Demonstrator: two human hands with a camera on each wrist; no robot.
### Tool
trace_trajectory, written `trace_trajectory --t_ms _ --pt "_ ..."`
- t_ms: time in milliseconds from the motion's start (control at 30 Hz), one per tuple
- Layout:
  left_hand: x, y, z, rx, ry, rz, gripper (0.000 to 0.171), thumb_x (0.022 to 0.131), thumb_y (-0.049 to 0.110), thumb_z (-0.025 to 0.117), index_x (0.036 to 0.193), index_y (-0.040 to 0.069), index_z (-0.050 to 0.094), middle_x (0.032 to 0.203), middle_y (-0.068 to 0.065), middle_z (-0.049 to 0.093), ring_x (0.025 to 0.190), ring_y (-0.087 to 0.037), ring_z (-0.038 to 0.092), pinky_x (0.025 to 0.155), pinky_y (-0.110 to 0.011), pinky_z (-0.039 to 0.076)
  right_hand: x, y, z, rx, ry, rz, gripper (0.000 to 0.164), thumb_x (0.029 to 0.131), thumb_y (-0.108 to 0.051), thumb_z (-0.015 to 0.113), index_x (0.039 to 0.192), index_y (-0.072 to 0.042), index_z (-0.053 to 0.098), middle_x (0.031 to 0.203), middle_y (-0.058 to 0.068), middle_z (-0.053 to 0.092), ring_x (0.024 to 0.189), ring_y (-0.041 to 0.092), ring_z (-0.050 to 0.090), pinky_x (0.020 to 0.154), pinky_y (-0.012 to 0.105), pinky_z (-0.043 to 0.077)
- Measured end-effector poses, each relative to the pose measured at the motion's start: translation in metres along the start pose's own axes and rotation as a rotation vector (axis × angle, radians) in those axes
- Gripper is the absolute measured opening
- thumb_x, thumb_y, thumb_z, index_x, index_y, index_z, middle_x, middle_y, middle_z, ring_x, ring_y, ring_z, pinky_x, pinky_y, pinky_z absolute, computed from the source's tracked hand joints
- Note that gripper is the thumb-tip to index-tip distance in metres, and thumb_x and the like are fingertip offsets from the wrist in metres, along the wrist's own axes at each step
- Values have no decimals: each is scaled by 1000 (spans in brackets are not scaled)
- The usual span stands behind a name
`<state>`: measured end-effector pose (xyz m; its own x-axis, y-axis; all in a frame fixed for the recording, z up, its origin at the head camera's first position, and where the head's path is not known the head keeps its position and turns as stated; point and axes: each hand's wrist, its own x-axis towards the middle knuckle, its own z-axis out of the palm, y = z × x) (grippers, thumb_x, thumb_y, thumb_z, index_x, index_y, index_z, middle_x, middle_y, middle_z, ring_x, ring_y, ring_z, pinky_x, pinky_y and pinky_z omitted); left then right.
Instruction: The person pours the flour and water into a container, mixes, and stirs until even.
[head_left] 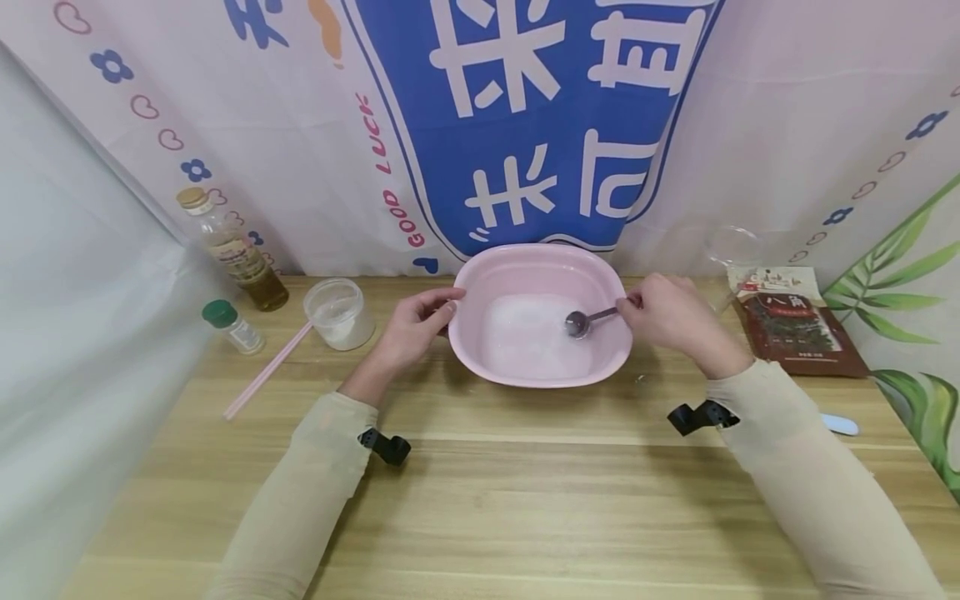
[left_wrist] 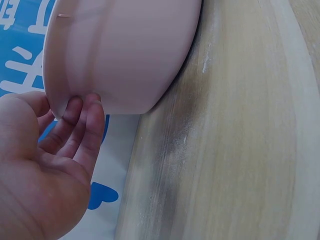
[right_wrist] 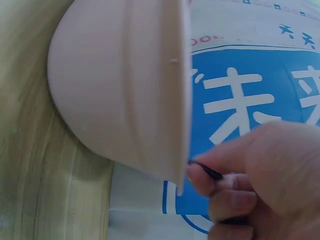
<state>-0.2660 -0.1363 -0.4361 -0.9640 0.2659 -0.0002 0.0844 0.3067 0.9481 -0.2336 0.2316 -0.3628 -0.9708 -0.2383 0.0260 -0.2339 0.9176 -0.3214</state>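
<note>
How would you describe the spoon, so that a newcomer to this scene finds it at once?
On the wooden table, find the pink basin with white contents. By its right rim, the right hand pinches a dark-handled spoon, the round bowl inside the basin. Its dark colour sets it apart from the basin and contents.

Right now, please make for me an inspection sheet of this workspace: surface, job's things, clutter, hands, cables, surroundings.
Surface: wooden table, whitish specks near the pink basin.
Job's things: pink basin with whitish contents; dark spoon reaching inside.
Clutter: oil bottle, green-capped bottle, clear tub, pink sticks left; brown packet right.
Hands: left hand holds basin rim; right hand holds spoon.
Cables: nothing seen.
Surroundings: printed curtain behind; leaf-printed covering right.
</note>
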Motion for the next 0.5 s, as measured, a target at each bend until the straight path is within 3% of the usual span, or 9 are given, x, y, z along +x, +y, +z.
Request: trace_trajectory --t_ms 100,200,300,500 --pt "0 1 0 5 0 -1 37 113 17 56 146 6 65 133 -20 70 101 -22 70 83 -23 65 6 -5 6 4 55 -10 36 106 -20 60 74 -6 70 60 3 54 59 23 51 58 35 40" --pt "-1 0 -1 2 -3 3 37 113 16 56 146 6 65 134 -21 70 101 -23 70 83 -24 65 14 -11 14 -7 87 -31 30 106 -19 64 87 0 79 67 9 65 65 28 57 68 40 44" --pt "-1 -1 -1 -3 -7 9 37 113 16 56 146 5 65 134 -21 70 101 -23 71 84 -24 65 23 -19 23 29 79 -46 25 105 -19 68 99 1 82 81 13 76 76 30 63 80 45 48" --pt "1 -2 -1 -8 -9 18 37 113 16 56 147 5 65 134 -22 70 99 -20 71 83 -23 65 33 -32 38 127 11 -169 20 104 -16 72 108 -1 84 101 14 84 94 30 74 98 48 56"
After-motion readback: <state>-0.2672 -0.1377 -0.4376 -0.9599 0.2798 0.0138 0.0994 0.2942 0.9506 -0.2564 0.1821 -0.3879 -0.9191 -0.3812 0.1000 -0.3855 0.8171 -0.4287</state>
